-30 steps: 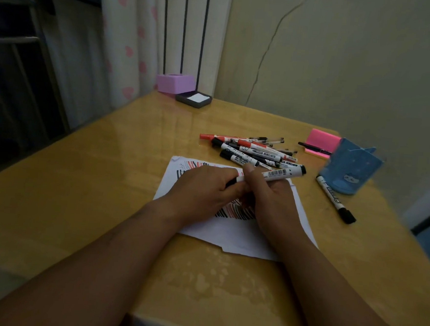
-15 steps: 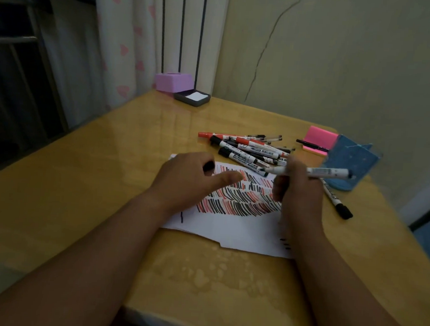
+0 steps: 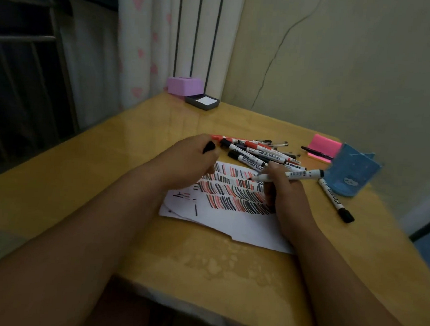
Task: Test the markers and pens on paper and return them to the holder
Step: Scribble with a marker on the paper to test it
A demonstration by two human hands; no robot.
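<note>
Right hand (image 3: 287, 193) grips the uncapped marker (image 3: 299, 174), its tip low over the striped paper (image 3: 230, 220) on the counter (image 3: 105, 180). Left hand (image 3: 188, 163) curls round the black cap (image 3: 209, 147). Marker pile (image 3: 258, 153) lies just beyond the paper, with the blue holder (image 3: 353, 172) to the right.

One holder (image 3: 353, 170), one pink notepad (image 3: 323, 146), one purple box (image 3: 183, 85), one heap of markers (image 3: 258, 153).

White paper (image 3: 242, 223) striped red and black; holder (image 3: 353, 172) seemingly blue.
</note>
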